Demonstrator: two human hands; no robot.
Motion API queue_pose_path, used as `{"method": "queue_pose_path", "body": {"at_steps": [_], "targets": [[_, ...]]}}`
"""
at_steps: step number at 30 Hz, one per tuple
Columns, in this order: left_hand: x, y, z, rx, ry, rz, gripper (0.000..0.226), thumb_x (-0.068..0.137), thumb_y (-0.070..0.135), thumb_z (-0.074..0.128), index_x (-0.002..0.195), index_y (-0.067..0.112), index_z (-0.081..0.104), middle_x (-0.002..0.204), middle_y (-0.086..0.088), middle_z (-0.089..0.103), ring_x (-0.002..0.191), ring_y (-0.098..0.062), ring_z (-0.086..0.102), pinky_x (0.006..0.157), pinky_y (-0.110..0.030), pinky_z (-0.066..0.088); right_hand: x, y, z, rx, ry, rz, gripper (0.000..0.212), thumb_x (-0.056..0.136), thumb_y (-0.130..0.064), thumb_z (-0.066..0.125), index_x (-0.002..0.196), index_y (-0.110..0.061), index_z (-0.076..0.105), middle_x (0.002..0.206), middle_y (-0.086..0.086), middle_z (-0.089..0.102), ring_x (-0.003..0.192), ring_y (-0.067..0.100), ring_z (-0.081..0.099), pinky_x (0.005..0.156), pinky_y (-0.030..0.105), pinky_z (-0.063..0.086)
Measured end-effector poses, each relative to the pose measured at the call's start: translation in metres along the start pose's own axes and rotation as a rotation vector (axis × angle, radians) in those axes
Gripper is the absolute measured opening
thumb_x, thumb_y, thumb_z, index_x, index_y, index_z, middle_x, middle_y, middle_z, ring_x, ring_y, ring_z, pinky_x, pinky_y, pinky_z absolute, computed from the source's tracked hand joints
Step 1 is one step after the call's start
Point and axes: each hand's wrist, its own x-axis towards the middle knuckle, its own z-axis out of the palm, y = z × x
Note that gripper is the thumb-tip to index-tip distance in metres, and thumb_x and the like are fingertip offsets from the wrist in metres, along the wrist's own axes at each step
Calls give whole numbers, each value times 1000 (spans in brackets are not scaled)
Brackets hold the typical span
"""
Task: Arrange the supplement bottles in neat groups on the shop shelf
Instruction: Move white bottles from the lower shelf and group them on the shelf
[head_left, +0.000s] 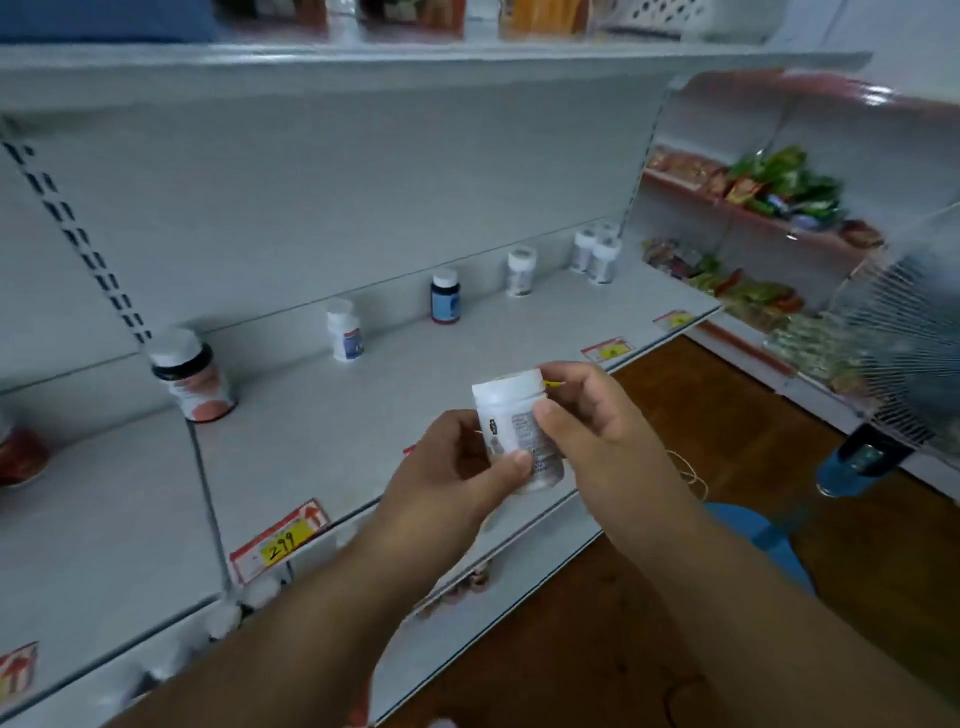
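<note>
The grip is a two-handed one: a small white bottle (519, 431) is pinched between the thumb and fingers of the left hand (457, 467) and steadied near its cap by the curled fingers of the right hand (587, 415), with both hands closed on it and the printed label turned up towards the camera, probably so that it can be read and matched to its kind. The bottle is held clear of the shelf (415, 374), above its front edge. Beyond the grip and to its left, a white bottle (344, 330) stands alone near the back panel; farther left, a larger dark-collared bottle (191, 375) stands by the shelf divider. Beyond and slightly right, a blue-labelled bottle (445, 297) and another white bottle (520, 271) stand well apart, and at the far right end three white bottles (595, 252) are gathered touching, seemingly a group already formed. Wide bare shelf lies between these, so room for setting down is judged ample; the front lip with its price tags (280, 540) and the drop to the wooden floor (727, 415) just right of the grip are the edges to be minded.
</note>
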Motion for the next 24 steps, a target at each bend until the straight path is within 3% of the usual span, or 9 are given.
{"method": "queue_pose_path", "body": {"at_steps": [5,8,10,13,16,21,24], "targets": [[83,24,7,276,-23,102,48,73,47,81,110,37,52,100,19,67,83,5,65,66,-10,51,56,4,-32,-4,104,12,33,93,-19,65,125,-23,55,106,-2,71,96,10,69,80,28,58],[122,35,26,326,-100,159,48,75,46,80,111,35,50,99,19,65,81,9,62,63,-6,48,83,8,-63,-8,148,32,34,92,-22,67,123,-25,55,106,-1,74,97,14,70,81,32,58],[146,38,38,281,-159,166,31,86,37,73,108,35,52,101,16,67,86,5,64,70,-10,49,101,10,-86,42,198,36,24,95,-21,63,117,-28,56,104,-3,74,96,14,71,80,33,59],[189,36,56,221,-189,146,27,88,23,72,106,32,55,103,10,70,93,-9,68,84,-30,55,131,19,-117,82,233,37,16,98,-15,56,111,-23,60,99,-3,74,89,13,71,71,26,57],[231,36,85,161,-151,121,35,84,23,76,109,34,54,103,11,71,91,-7,69,83,-31,56,167,40,-146,16,206,-19,19,100,-20,54,110,-32,65,105,-3,71,98,18,69,80,34,58],[304,32,139,180,-58,127,58,81,24,81,124,39,45,109,14,67,87,0,70,75,-25,60,238,68,-213,-151,52,-33,26,101,-22,51,121,-37,59,110,-16,68,99,-2,64,79,13,52],[352,34,172,315,33,126,76,77,33,83,134,46,33,104,22,62,83,8,66,64,-14,56,290,89,-255,-282,-103,31,33,96,-35,60,128,-36,55,116,-15,67,104,2,65,89,24,56]]}}
